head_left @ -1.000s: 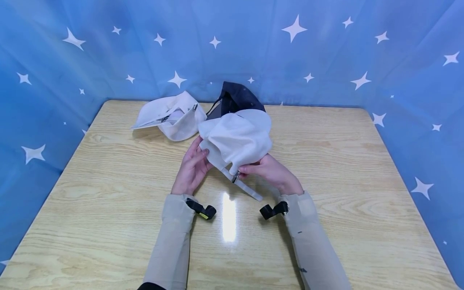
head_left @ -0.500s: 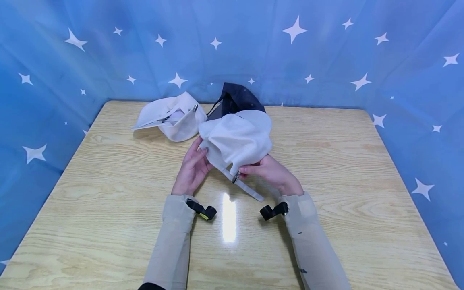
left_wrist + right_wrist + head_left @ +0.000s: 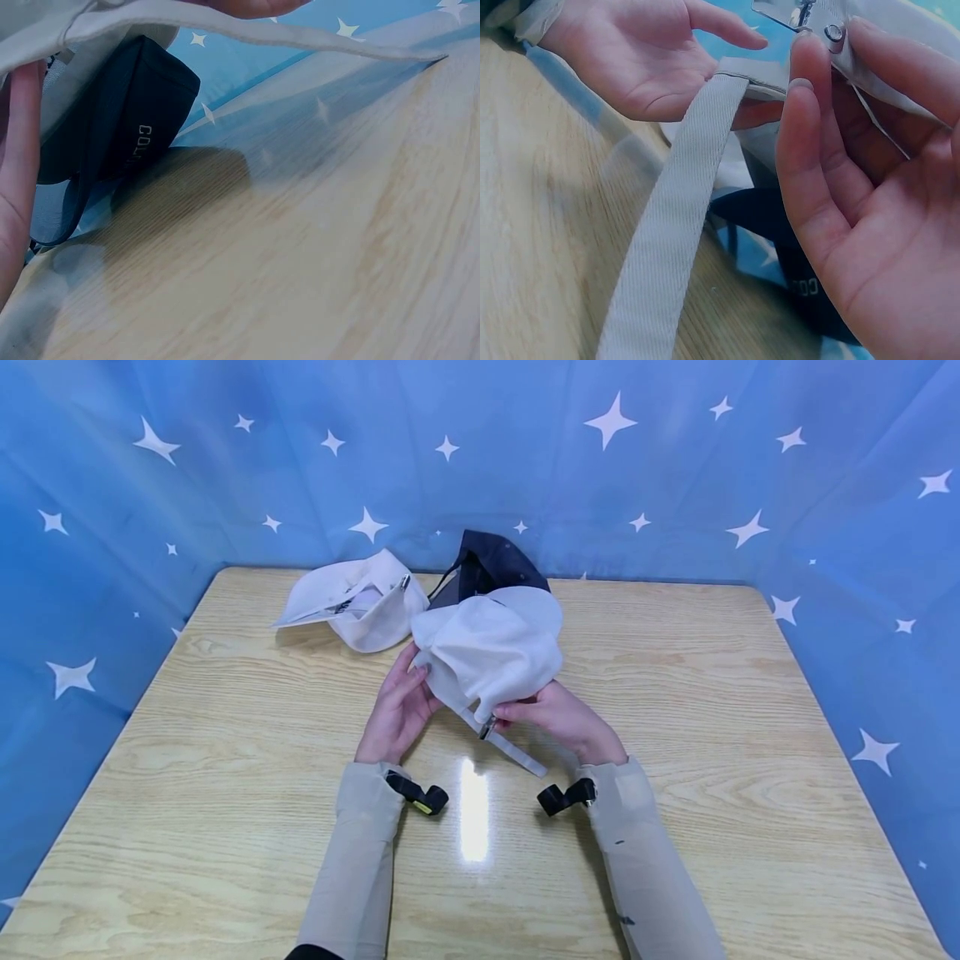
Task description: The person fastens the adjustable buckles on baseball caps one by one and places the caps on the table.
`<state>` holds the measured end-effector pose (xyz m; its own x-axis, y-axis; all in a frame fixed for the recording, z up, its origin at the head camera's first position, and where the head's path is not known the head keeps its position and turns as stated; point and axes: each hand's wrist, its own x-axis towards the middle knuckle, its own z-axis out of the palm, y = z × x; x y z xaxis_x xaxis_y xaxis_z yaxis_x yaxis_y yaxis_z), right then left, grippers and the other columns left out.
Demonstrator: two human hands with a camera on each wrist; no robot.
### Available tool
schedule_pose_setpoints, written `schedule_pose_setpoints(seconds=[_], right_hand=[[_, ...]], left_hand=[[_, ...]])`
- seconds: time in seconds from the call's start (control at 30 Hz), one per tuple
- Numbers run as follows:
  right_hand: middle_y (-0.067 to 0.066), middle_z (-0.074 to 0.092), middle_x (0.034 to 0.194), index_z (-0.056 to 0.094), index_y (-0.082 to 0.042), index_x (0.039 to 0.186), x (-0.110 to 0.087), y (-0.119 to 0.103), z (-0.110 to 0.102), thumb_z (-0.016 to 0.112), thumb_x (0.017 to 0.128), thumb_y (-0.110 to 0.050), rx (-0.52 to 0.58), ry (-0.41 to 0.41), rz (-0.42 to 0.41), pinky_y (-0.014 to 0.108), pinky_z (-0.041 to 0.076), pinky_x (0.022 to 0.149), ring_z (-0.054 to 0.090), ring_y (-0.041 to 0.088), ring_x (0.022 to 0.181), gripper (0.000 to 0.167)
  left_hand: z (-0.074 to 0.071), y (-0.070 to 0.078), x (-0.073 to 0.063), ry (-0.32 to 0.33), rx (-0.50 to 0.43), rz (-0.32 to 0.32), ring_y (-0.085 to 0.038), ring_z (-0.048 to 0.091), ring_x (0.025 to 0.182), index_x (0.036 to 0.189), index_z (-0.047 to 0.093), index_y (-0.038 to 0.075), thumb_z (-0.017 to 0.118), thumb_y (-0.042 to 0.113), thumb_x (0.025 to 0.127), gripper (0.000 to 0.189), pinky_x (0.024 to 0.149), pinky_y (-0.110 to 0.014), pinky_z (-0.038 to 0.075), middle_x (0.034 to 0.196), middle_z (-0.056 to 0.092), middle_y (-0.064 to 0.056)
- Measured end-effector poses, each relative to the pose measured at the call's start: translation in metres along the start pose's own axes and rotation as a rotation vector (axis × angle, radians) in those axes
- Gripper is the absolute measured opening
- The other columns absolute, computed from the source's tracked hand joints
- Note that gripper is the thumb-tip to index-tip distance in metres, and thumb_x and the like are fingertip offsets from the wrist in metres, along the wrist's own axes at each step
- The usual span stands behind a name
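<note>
In the head view a white cap (image 3: 495, 643) is held above the middle of the table, its back toward me. My left hand (image 3: 400, 712) holds its left back edge, thumb at the edge and fingers partly hidden under the cap. My right hand (image 3: 564, 714) pinches the right back edge beside the metal buckle (image 3: 821, 22), thumb on one side and fingertips on the other. The cap's fabric strap (image 3: 675, 202) hangs loose from the left-hand side, apart from the buckle in the right wrist view. My left hand's palm shows there, turned upward.
A second white cap (image 3: 378, 618) lies at the back left, its opening toward me. Behind the held cap sits a black cap (image 3: 498, 560) with pale lettering, partly hidden. The wooden table (image 3: 712, 735) meets a blue star-patterned curtain (image 3: 675, 468) at its back edge.
</note>
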<state>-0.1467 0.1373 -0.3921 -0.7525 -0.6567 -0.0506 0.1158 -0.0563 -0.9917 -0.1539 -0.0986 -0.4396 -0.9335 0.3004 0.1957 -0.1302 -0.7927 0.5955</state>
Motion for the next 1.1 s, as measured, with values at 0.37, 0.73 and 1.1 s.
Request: schedule_pose_setpoints(seconds=[0.37, 0.73, 1.1], right_hand=[[0.016, 0.059, 0.091, 0.057, -0.003, 0.098, -0.0011, 0.0019, 0.0007, 0.062, 0.083, -0.003, 0.004, 0.015, 0.007, 0.043, 0.048, 0.075, 0.059, 0.028, 0.074, 0.016], [0.016, 0.058, 0.091, 0.056, -0.003, 0.099, 0.0007, 0.0004, 0.0007, 0.061, 0.083, -0.004, -0.001, 0.003, -0.011, 0.045, 0.048, 0.076, 0.059, 0.028, 0.074, 0.016], [0.016, 0.056, 0.091, 0.053, 0.0, 0.101, -0.0002, -0.005, 0.0053, 0.06, 0.085, -0.004, 0.05, 0.085, -0.058, 0.043, 0.049, 0.073, 0.058, 0.025, 0.073, 0.019]], left_hand=[[0.0008, -0.0012, -0.0001, 0.017, -0.004, -0.01, -0.023, 0.055, 0.096, 0.137, 0.029, 0.01, 0.047, 0.005, 0.09, 0.05, 0.073, -0.036, 0.048, 0.115, 0.05, -0.01], [0.0003, -0.0005, -0.0001, 0.009, 0.001, -0.001, -0.023, 0.056, 0.093, 0.136, 0.028, 0.01, 0.048, 0.006, 0.09, 0.05, 0.071, -0.036, 0.049, 0.115, 0.05, -0.011], [0.0019, 0.0008, -0.0007, 0.049, 0.041, -0.012, -0.022, 0.054, 0.093, 0.132, 0.033, 0.011, 0.049, 0.008, 0.09, 0.045, 0.072, -0.035, 0.049, 0.115, 0.048, -0.01]])
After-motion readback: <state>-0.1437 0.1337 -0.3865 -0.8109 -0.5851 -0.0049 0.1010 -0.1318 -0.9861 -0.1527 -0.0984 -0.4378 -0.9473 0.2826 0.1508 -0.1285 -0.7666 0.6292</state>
